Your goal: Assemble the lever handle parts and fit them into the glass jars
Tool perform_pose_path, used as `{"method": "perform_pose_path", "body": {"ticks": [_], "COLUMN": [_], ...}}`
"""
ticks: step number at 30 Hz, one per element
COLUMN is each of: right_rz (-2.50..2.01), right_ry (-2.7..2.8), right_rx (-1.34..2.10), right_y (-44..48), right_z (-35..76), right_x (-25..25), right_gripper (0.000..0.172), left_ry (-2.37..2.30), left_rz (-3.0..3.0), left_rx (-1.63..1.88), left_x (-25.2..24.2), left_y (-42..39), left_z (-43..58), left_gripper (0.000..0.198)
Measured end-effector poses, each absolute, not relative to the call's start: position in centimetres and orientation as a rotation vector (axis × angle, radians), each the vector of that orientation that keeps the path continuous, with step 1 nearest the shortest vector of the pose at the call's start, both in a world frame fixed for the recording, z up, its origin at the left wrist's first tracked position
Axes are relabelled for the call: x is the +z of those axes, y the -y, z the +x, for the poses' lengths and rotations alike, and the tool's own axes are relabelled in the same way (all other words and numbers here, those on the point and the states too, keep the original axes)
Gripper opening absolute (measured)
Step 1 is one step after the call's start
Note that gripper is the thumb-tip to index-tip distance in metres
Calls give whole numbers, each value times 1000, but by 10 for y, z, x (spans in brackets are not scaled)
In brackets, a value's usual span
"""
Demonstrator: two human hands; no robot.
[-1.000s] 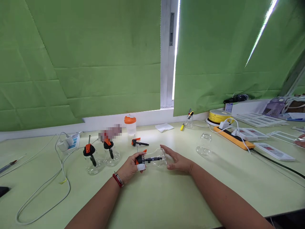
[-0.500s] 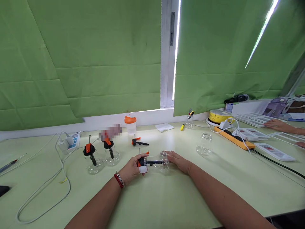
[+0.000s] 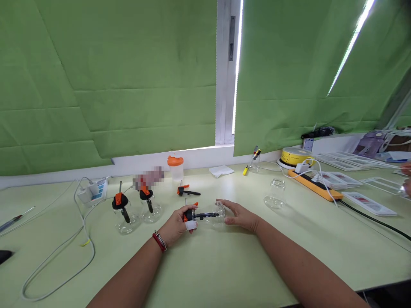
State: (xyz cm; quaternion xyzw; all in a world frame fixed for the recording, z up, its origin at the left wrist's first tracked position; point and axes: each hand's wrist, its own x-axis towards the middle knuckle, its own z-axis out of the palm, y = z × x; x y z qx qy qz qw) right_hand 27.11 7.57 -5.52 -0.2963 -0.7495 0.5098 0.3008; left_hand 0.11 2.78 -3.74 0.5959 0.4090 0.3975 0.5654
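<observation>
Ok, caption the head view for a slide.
Left hand grips the black and orange lid of a sideways glass bottle, right hand at its base.

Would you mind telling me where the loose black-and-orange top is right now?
In the head view, the loose black-and-orange top lies on the table just left of centre, beyond the held bottle and nearer than the orange-lidded cup.

Between the forearms, the near table (image 3: 221, 269) gives wide open room up to the held jar (image 3: 208, 217). Left of the left hand (image 3: 179, 222), two lidded jars (image 3: 126, 223) block a low sweep, with a looped cable (image 3: 93, 252) further left. Beyond the held jar, a loose lid (image 3: 183, 191) and a cup (image 3: 176, 173) obstruct; a broad gap separates them from the open jar (image 3: 275, 196), short of the power strip (image 3: 316, 186).
</observation>
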Motion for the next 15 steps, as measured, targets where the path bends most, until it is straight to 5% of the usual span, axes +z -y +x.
{"method": "perform_pose_path", "body": {"ticks": [4, 15], "right_rz": [-833, -828], "right_ry": [2026, 1998], "right_rx": [1317, 1335], "right_y": [-69, -71], "right_z": [264, 264], "right_x": [-46, -51], "right_gripper": [56, 68], "left_ry": [-958, -958], "left_rz": [1403, 1403], "left_rx": [913, 939], "left_x": [-37, -40], "left_y": [-26, -29], "left_z": [3, -1], "left_gripper": [58, 57]}}
